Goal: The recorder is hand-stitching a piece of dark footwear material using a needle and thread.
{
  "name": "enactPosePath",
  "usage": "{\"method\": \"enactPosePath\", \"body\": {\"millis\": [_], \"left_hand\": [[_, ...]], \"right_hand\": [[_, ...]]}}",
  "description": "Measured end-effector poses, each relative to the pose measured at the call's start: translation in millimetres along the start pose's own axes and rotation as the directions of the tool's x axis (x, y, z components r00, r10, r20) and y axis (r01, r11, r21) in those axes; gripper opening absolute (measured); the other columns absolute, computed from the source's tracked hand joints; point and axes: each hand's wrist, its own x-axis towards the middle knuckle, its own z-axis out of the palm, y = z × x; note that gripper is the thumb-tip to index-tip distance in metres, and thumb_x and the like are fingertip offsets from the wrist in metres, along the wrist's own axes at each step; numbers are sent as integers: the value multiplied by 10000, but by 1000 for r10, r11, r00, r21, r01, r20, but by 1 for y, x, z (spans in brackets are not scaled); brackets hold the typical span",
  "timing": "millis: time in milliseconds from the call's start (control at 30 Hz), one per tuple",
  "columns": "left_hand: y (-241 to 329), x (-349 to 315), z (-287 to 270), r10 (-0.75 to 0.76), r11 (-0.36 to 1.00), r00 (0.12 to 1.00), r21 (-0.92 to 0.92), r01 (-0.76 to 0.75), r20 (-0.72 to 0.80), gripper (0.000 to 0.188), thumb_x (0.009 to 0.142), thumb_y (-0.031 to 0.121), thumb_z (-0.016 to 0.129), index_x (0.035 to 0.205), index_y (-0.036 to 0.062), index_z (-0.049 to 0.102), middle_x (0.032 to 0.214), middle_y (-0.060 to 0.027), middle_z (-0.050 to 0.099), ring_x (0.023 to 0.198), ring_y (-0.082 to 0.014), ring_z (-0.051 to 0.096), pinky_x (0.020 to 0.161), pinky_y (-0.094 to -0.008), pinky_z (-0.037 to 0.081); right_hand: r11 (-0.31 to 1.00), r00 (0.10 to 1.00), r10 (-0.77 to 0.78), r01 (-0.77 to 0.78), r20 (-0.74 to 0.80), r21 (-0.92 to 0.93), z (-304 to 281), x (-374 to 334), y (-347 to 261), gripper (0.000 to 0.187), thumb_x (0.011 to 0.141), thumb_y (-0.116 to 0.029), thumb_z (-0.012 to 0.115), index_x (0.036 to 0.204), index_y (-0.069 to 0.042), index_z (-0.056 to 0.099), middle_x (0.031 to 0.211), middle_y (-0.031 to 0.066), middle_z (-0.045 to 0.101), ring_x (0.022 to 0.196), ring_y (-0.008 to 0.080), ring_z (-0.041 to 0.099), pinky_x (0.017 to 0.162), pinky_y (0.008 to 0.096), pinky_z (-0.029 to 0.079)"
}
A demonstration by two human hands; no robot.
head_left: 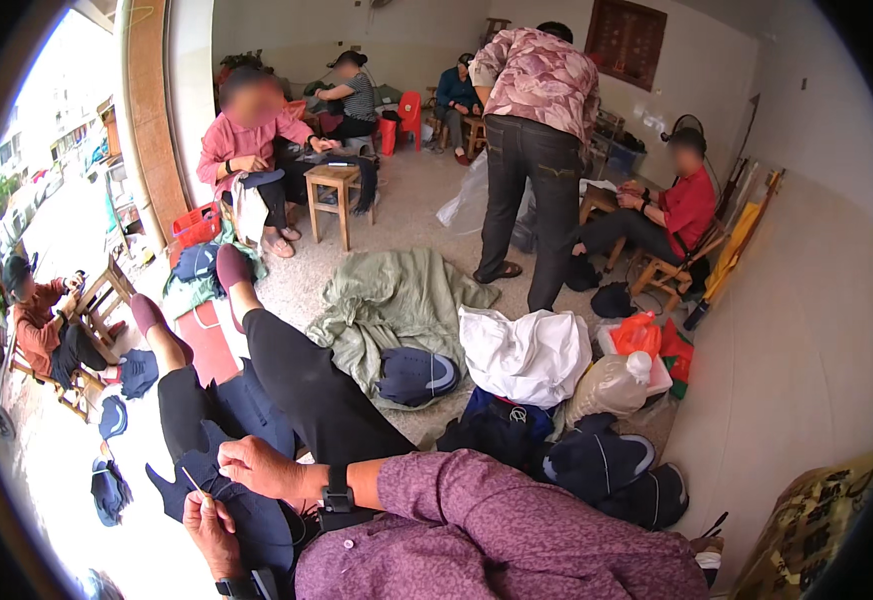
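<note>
A dark blue fabric piece, shaped like a shoe upper (261,522), lies across my lap. My left hand (213,538) is at its left edge, fingers closed around the lower end of a thin pale stick (192,480). Just above and to the right, my right hand (264,468) is closed in a pinch over the fabric. Whatever it grips is too small to make out. Part of the fabric is hidden beneath my right hand and wrist.
Bundled dark blue pieces (416,376) rest on a green sack (386,300). A white bag (524,352), a plastic jug (611,388) and more dark bundles (596,458) lie to my right. Several people sit working around the room; one person (536,150) stands bent over. A wooden stool (333,195) is ahead.
</note>
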Motion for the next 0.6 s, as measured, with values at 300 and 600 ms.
{"method": "enactPosePath", "body": {"millis": [300, 600], "left_hand": [[-6, 0, -6, -7, 1000, 1000, 3, 7, -10, 133, 956, 176, 519, 870, 75, 503, 585, 18, 472, 436, -36, 362, 395, -169, 267], [-7, 0, -7, 68, 996, 997, -53, -69, -28, 150, 946, 171, 538, 838, 69, 517, 713, -6, 550, 507, -36, 402, 456, -174, 297]], "right_hand": [[998, 992, -15, 22, 127, -55, 18, -3, -4, 145, 774, -75, 618, 740, 10, 506, 665, 160, 575, 650, 320, 587, 594, 388, 438], [979, 930, 186, -204, 318, 24, 29, -11, 3, 171, 701, -16, 615, 588, 8, 489, 553, 154, 547, 523, 251, 578, 493, 359, 421]]}}
